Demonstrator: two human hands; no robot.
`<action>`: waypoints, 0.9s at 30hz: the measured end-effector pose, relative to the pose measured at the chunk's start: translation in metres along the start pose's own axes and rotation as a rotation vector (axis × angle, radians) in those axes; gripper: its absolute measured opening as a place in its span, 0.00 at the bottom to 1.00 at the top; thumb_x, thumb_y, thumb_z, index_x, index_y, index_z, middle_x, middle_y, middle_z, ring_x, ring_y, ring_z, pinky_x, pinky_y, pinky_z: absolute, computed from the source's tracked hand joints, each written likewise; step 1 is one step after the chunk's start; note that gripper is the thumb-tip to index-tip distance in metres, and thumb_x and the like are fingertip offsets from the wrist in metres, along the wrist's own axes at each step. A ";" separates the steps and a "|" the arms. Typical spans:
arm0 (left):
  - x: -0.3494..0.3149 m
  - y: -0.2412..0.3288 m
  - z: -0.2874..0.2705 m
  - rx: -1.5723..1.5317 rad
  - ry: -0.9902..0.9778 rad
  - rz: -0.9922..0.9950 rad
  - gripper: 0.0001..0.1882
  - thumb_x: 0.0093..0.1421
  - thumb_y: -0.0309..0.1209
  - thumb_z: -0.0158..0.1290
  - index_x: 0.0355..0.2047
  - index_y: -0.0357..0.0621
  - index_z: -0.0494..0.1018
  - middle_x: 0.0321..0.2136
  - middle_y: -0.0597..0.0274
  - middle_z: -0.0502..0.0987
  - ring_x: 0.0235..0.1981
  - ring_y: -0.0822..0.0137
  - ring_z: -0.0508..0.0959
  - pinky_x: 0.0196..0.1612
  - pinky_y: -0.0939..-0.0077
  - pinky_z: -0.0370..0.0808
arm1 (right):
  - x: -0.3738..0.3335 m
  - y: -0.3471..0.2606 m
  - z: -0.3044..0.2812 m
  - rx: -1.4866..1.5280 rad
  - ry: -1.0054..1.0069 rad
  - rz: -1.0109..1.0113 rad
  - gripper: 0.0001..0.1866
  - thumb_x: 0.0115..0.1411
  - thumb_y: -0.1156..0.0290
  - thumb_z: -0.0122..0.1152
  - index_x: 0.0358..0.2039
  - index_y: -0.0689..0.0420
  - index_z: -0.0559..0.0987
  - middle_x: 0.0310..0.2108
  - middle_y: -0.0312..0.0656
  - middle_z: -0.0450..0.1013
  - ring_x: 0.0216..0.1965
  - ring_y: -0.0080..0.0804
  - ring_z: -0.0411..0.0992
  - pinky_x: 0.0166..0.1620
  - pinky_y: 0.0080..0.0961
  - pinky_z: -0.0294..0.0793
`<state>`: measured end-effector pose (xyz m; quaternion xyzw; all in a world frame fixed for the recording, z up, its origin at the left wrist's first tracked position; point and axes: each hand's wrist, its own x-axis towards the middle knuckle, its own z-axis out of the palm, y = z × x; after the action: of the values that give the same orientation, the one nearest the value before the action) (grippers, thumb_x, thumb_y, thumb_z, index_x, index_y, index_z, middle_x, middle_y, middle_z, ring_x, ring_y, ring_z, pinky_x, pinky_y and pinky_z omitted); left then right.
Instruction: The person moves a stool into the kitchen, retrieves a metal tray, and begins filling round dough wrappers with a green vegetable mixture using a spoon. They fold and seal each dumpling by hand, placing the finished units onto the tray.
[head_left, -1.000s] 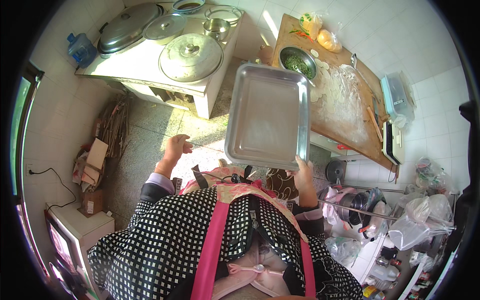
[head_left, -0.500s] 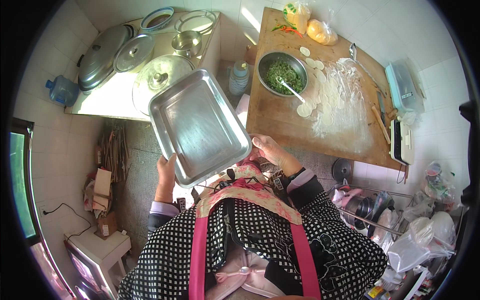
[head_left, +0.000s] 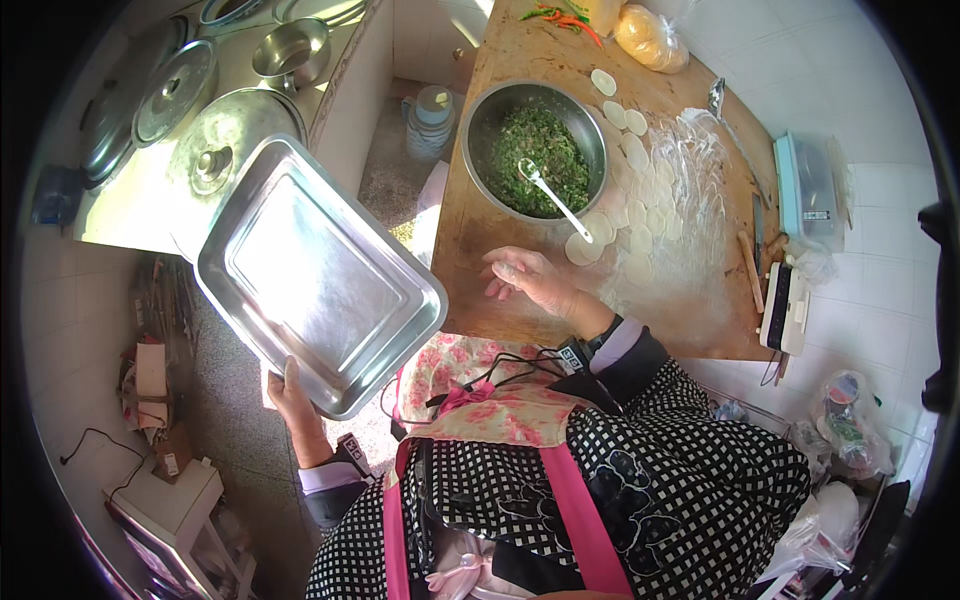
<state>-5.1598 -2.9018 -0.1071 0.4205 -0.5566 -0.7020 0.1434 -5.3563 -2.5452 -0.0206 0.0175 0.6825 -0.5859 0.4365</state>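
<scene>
My left hand [head_left: 292, 405] grips the near left edge of a rectangular steel tray [head_left: 330, 270], thumb over the rim. The tray is bare inside and tilted, held off the table's left side. My right hand [head_left: 535, 278] is away from the tray, over the near edge of the wooden table [head_left: 470, 270]. Its fingers are apart and hold nothing. Beyond it stands a steel bowl [head_left: 470, 150] of chopped green filling [head_left: 535, 145], with a white spoon [head_left: 555, 200] resting in it. Round dough wrappers [head_left: 640, 215] lie on the floured wood beside the bowl.
A rolling pin [head_left: 750, 272], a knife [head_left: 757, 222] and a steel ladle [head_left: 716, 97] lie at the table's right side. Behind the tray, a counter holds a large lidded pot [head_left: 240, 135] and a small saucepan [head_left: 292, 52]. A white stool [head_left: 165, 500] stands lower left.
My right hand has let go of the tray and moved over the table edge. The tray, now in my left hand only, has shifted left. My view has come closer to the table.
</scene>
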 end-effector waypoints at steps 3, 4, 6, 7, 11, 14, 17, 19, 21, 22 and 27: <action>0.006 -0.010 0.018 -0.043 -0.044 -0.005 0.14 0.61 0.29 0.49 0.44 0.33 0.70 0.36 0.59 0.75 0.35 0.71 0.74 0.38 0.79 0.71 | 0.000 -0.010 0.026 -0.172 -0.138 -0.114 0.32 0.60 0.55 0.54 0.56 0.64 0.61 0.47 0.46 0.69 0.42 0.31 0.71 0.46 0.27 0.70; 0.007 -0.014 0.025 -0.047 -0.013 0.010 0.13 0.61 0.29 0.50 0.43 0.33 0.71 0.35 0.60 0.76 0.34 0.72 0.74 0.37 0.80 0.71 | -0.001 -0.011 0.035 -0.248 -0.135 -0.253 0.34 0.59 0.53 0.56 0.56 0.64 0.62 0.46 0.47 0.70 0.41 0.32 0.72 0.46 0.27 0.70; 0.009 -0.022 0.039 -0.086 -0.078 0.151 0.13 0.61 0.30 0.51 0.42 0.34 0.71 0.34 0.62 0.76 0.33 0.75 0.73 0.38 0.83 0.68 | -0.009 -0.013 0.043 -0.375 -0.089 -0.427 0.35 0.57 0.52 0.58 0.56 0.65 0.62 0.45 0.48 0.71 0.41 0.34 0.72 0.46 0.27 0.70; 0.007 -0.025 0.046 -0.103 -0.066 0.194 0.12 0.61 0.30 0.51 0.42 0.34 0.71 0.34 0.63 0.76 0.33 0.76 0.73 0.38 0.84 0.68 | -0.015 -0.012 0.044 -0.425 -0.041 -0.463 0.34 0.57 0.52 0.58 0.55 0.64 0.63 0.44 0.48 0.71 0.41 0.35 0.72 0.46 0.27 0.70; -0.024 -0.031 0.066 -0.165 -0.060 0.295 0.11 0.61 0.30 0.51 0.41 0.35 0.71 0.33 0.65 0.76 0.34 0.77 0.72 0.41 0.86 0.66 | -0.043 0.002 0.031 -0.564 0.052 -0.524 0.25 0.60 0.59 0.54 0.52 0.63 0.67 0.40 0.48 0.73 0.38 0.35 0.72 0.44 0.28 0.70; -0.065 -0.017 0.083 -0.124 0.001 0.404 0.11 0.61 0.29 0.51 0.41 0.36 0.72 0.33 0.66 0.75 0.34 0.78 0.71 0.41 0.86 0.65 | -0.073 0.016 0.009 -0.549 0.110 -0.683 0.18 0.62 0.65 0.51 0.49 0.63 0.69 0.34 0.45 0.74 0.34 0.33 0.71 0.39 0.29 0.69; -0.114 0.008 0.115 -0.092 -0.079 0.552 0.15 0.66 0.36 0.43 0.40 0.35 0.71 0.30 0.67 0.75 0.34 0.76 0.72 0.40 0.83 0.66 | -0.118 0.028 -0.029 -0.380 0.202 -0.646 0.14 0.63 0.68 0.51 0.46 0.63 0.72 0.25 0.34 0.69 0.27 0.21 0.66 0.31 0.22 0.67; -0.145 0.031 0.136 0.201 -0.242 0.781 0.24 0.69 0.42 0.30 0.42 0.33 0.69 0.31 0.60 0.76 0.34 0.70 0.75 0.37 0.78 0.70 | -0.152 0.036 -0.066 -0.134 0.362 -0.686 0.12 0.62 0.68 0.53 0.43 0.61 0.73 0.25 0.29 0.67 0.26 0.16 0.64 0.29 0.17 0.65; -0.165 0.042 0.177 0.058 -0.706 0.943 0.28 0.69 0.43 0.27 0.49 0.30 0.67 0.40 0.50 0.75 0.38 0.64 0.76 0.41 0.74 0.73 | -0.187 0.049 -0.111 0.139 0.502 -0.780 0.13 0.61 0.70 0.53 0.44 0.64 0.73 0.33 0.37 0.73 0.29 0.20 0.69 0.33 0.18 0.70; -0.177 0.039 0.198 0.188 -0.663 0.935 0.25 0.69 0.40 0.32 0.48 0.28 0.67 0.41 0.50 0.75 0.41 0.63 0.76 0.43 0.74 0.72 | -0.208 0.058 -0.136 0.221 0.575 -0.770 0.14 0.61 0.71 0.53 0.45 0.64 0.72 0.34 0.38 0.73 0.31 0.22 0.71 0.35 0.20 0.71; -0.196 0.009 0.300 0.565 -0.656 0.877 0.12 0.57 0.30 0.54 0.40 0.38 0.74 0.33 0.51 0.78 0.32 0.61 0.79 0.37 0.72 0.74 | -0.321 0.126 -0.264 0.179 0.958 -0.761 0.15 0.60 0.73 0.53 0.45 0.66 0.71 0.38 0.41 0.70 0.39 0.28 0.70 0.42 0.23 0.70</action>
<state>-5.2689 -2.5754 -0.0066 -0.0638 -0.8573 -0.4958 0.1230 -5.2419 -2.1340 0.0607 0.0705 0.7093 -0.6825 -0.1615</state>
